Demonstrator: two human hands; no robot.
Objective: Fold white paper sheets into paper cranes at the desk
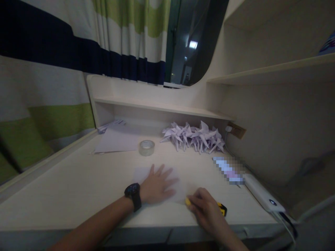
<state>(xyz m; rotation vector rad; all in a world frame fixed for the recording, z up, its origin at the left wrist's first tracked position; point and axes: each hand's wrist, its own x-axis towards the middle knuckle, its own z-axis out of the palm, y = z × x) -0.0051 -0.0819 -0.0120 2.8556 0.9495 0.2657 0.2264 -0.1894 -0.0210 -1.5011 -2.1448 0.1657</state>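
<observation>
My left hand point(160, 184), with a black watch point(133, 196) on its wrist, lies flat with spread fingers on a sheet of white paper point(140, 173). The paper lies on the desk near its front edge, partly hidden by that hand. To the right, my right hand point(205, 209) is closed round a yellow-and-black utility knife point(222, 209). Its yellow front end shows by the thumb, close to the paper's right side; the blade cannot be made out. A roll of clear tape point(146, 148) rests beyond my left hand.
White paper pinwheels point(195, 136) are heaped at the back under the shelf point(162, 107). A paper stack point(116, 139) lies back left. On the right are a pixelated phone-like object point(229, 170) and a white power strip point(264, 193) with cables.
</observation>
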